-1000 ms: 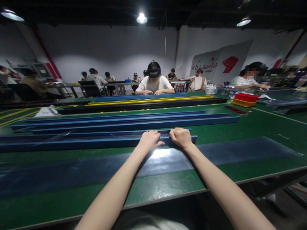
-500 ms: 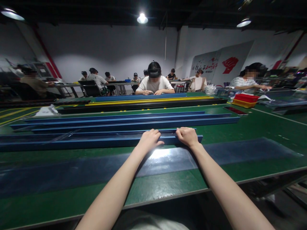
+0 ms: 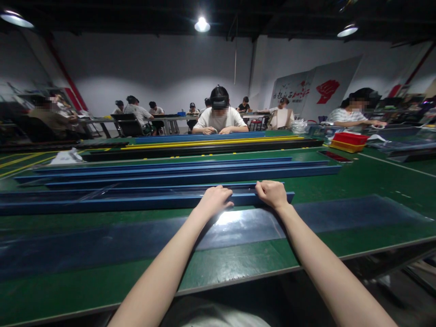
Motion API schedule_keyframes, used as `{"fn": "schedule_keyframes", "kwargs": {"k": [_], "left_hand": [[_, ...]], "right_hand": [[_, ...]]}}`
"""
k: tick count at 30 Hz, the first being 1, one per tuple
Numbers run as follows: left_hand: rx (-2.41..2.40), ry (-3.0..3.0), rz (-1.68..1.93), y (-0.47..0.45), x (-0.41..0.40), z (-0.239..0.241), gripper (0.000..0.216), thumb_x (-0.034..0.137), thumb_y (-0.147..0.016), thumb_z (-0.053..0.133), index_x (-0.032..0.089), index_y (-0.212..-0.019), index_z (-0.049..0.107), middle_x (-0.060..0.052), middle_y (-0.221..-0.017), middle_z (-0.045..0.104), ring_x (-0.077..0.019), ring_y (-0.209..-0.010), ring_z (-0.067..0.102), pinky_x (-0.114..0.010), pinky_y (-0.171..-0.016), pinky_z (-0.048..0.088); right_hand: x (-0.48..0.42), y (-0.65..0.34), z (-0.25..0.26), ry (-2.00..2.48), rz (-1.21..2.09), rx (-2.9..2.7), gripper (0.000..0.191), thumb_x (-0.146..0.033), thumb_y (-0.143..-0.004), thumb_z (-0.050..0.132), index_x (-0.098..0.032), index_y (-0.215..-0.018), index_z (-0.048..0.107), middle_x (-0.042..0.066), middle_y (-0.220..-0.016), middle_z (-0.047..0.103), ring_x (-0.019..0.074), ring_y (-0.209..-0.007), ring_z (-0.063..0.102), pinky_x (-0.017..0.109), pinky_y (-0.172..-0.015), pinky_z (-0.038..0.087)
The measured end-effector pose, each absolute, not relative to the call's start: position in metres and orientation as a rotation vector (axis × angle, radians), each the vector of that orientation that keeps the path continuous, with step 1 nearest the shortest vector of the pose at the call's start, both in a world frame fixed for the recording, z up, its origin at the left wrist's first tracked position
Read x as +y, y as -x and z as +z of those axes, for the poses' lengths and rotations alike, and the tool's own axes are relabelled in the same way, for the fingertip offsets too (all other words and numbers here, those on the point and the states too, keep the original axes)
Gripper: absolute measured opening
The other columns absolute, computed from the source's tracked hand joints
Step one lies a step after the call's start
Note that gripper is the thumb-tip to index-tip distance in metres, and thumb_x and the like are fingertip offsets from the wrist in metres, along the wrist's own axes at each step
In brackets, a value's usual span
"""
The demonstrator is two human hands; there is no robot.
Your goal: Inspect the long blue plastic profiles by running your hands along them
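- Bench (image 3: 238, 261), green-topped; its near edge slants across the view, lower on the left and higher on the right, and both forearms (image 3: 316, 254) reach in over it.
- Clear strip (image 3: 231, 227), flat along the near side, running out of view on the left; its right end narrows close to the bench's near edge. A band of green shows between it and that edge.
- Near blue channel (image 3: 146, 202), just beyond the strip and roughly in line with it, open side up, its left part cut off by the view. Its right end stops just past the right hand, with a broad stretch of green to the right of it.
- Rear blue channels (image 3: 204, 177), lying close behind; their right ends reach further right than the near one's.
- Black profile (image 3: 204, 149), further back, a yellow strip (image 3: 218, 142) along it; a green gap separates it from the blue lengths.
- Red tray (image 3: 349, 138), on an orange tray (image 3: 345, 147), off to the right.
- Left hand (image 3: 215, 200), palm down over the near channel's wall, fingers bent, thumb out; I cannot tell whether it grips.
- Right hand (image 3: 272, 193), curled tight on the same wall close to its end, fingertips hidden; a short gap parts it from the left.
- Dark red flat object (image 3: 335, 156), left of the trays.
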State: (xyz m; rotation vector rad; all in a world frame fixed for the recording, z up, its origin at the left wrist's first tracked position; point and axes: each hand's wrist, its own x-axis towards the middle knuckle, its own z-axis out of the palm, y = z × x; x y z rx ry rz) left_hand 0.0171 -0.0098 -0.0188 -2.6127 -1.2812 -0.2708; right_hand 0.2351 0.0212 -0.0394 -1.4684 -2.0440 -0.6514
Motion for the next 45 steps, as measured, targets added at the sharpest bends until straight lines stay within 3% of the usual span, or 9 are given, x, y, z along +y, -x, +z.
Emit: {"fn": "schedule_keyframes", "kwargs": {"k": [19, 30, 37, 45], "left_hand": [[-1.368, 2.627, -0.229, -0.0184, -0.0103, -0.0171, 0.02, 0.037, -0.081, 0.053, 0.02, -0.088, 0.059, -0.005, -0.093, 0.067, -0.0204, -0.088, 0.061, -0.027, -0.069, 0.044], [-1.421, 2.7, -0.402, -0.0149, -0.0062, -0.0212, 0.021, 0.038, -0.077, 0.057, 0.021, -0.09, 0.055, -0.003, -0.097, 0.064, -0.0194, -0.091, 0.059, -0.026, -0.07, 0.043], [-1.635, 2.695, -0.505, -0.0152, -0.0054, -0.0185, 0.025, 0.043, -0.073, 0.059, 0.021, -0.083, 0.053, -0.001, -0.082, 0.064, -0.0184, -0.076, 0.059, -0.025, -0.062, 0.041], [-1.635, 2.681, -0.479, -0.0154, -0.0048, -0.0177, 0.026, 0.046, -0.075, 0.057, 0.02, -0.081, 0.054, -0.002, -0.08, 0.065, -0.0195, -0.077, 0.06, -0.025, -0.061, 0.04]], "right_hand": [[0.0195, -0.2327, -0.0394, 1.498, -0.646, -2.022, 0.047, -0.03, -0.082, 0.035, -0.016, -0.048, 0.063, 0.006, -0.053, 0.062, 0.0108, -0.047, 0.05, 0.025, -0.048, 0.019], [0.0196, -0.2326, -0.0392, 1.503, -0.643, -2.016, 0.047, -0.03, -0.082, 0.035, -0.016, -0.047, 0.062, 0.006, -0.052, 0.062, 0.0109, -0.047, 0.049, 0.026, -0.048, 0.019], [0.0185, -0.2324, -0.0384, 1.521, -0.628, -2.024, 0.047, -0.03, -0.083, 0.034, -0.016, -0.048, 0.063, 0.006, -0.054, 0.062, 0.0113, -0.048, 0.05, 0.026, -0.048, 0.02], [0.0176, -0.2313, -0.0368, 1.55, -0.611, -2.036, 0.047, -0.03, -0.083, 0.034, -0.016, -0.05, 0.065, 0.006, -0.056, 0.064, 0.0118, -0.049, 0.052, 0.026, -0.049, 0.021]]}}
